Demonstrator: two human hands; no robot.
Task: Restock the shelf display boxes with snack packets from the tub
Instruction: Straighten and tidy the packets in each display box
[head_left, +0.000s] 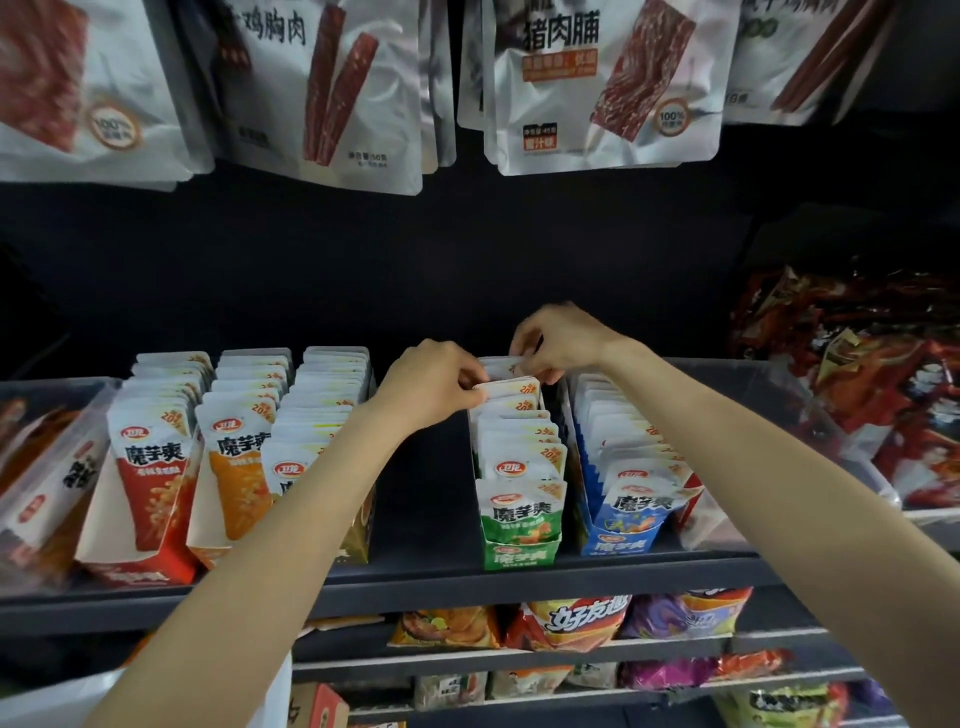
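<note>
A green display box (521, 555) stands on the dark shelf (426, 584), filled with a row of green-and-white snack packets (521, 512). At the back of that row my left hand (434, 384) pinches the top edge of a packet (511, 388). My right hand (558, 340) grips the top of the rearmost packet (500, 366) just behind it. To the right stands a blue display box (621, 540) full of blue packets. To the left are red (150, 499), orange (236, 483) and yellow rows of packets. The tub is not in view.
White jerky pouches (597, 88) hang from hooks above the shelf. A clear bin (810, 415) with red bags sits at the right, another bin (47, 457) at the left. Chip bags (569, 621) fill the lower shelves. A gap lies between the yellow and green boxes.
</note>
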